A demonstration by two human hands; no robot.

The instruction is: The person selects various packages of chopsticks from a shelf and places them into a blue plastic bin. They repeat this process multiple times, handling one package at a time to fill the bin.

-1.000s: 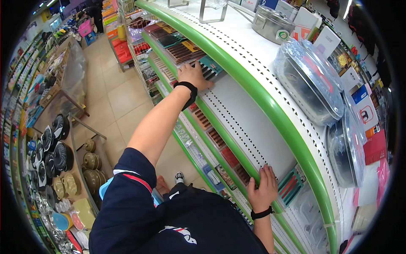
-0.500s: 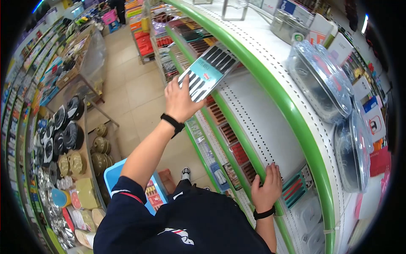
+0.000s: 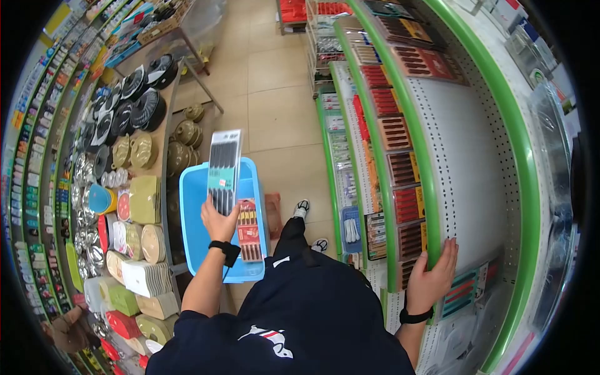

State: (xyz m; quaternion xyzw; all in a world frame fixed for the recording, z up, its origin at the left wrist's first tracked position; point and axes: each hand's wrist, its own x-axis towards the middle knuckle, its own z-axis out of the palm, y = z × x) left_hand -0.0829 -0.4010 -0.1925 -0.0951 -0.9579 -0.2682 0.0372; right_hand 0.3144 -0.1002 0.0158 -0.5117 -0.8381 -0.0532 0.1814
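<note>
Relative to the earlier frame, the left hand (image 3: 220,220) and the clear-faced packet (image 3: 224,169) are displaced from the shelf front to above the blue bin (image 3: 189,209), at 9 o'clock from view centre. The right hand (image 3: 434,275) remains on the green shelf edge (image 3: 409,122), at 4 o'clock.

Left hand: forearm extends forward; thumb and fingers pinch the packet's near end by its opposite sides. The packet's far end points to 12 o'clock. Right hand: fingers lie close together, thumb apart, in contact with the edge.

The red packet (image 3: 249,228) lies inside the bin, to the right of the left hand. The held packet and left forearm obstruct part of the bin. A teal-backed packet (image 3: 464,289) sits on the shelf beside the right hand, at 4 o'clock. Stacked dishes (image 3: 147,278) stand at 8 o'clock; olive pots (image 3: 144,152) and black pans (image 3: 148,109) occupy 10 o'clock, farther away.
</note>
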